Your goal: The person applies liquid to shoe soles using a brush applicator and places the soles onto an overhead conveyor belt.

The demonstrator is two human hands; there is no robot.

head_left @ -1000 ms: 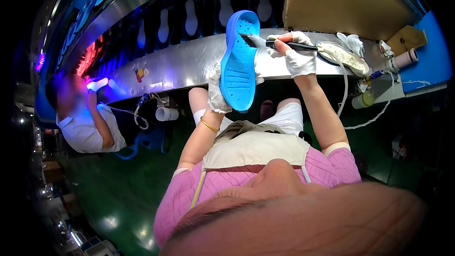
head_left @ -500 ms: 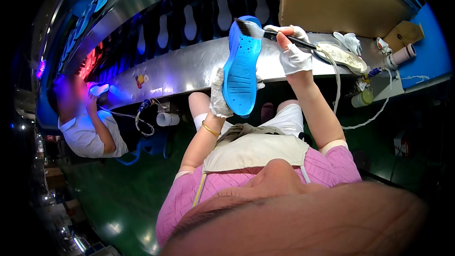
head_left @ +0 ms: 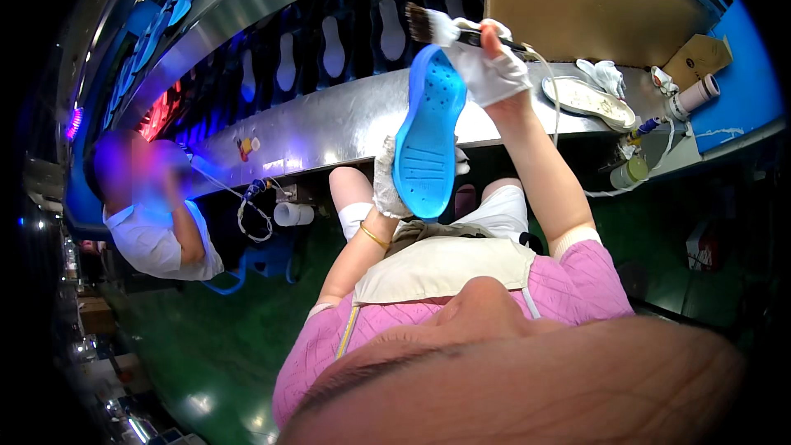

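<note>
Metal bench (head_left: 338, 115) biggest, runs across the upper half of the frame in front of me, everything in easy reach. Cardboard sheet (head_left: 593, 12) stands at upper right, behind the bench; maybe a screen, can't tell. Blue shoe sole (head_left: 430, 140) sits mid-frame, held up off the bench, toe end up the frame, holed and grooved face toward me, likely so I can see and get at that whole side. Pale sole-shaped piece (head_left: 587, 101) lies on the bench at upper right, probably parked on my brush side. My left hand (head_left: 386, 181), gloved, cups the blue sole round its lower part from beneath, gripping both edges, which leaves the face uncovered. My right hand (head_left: 501, 66), also gloved, pinches the brush (head_left: 432, 26) by its handle, thumb against fingers; bristles point left, just beyond the toe, looks clear of it. White tube (head_left: 557, 103) hangs down near the handle, out of the sole's way.
</note>
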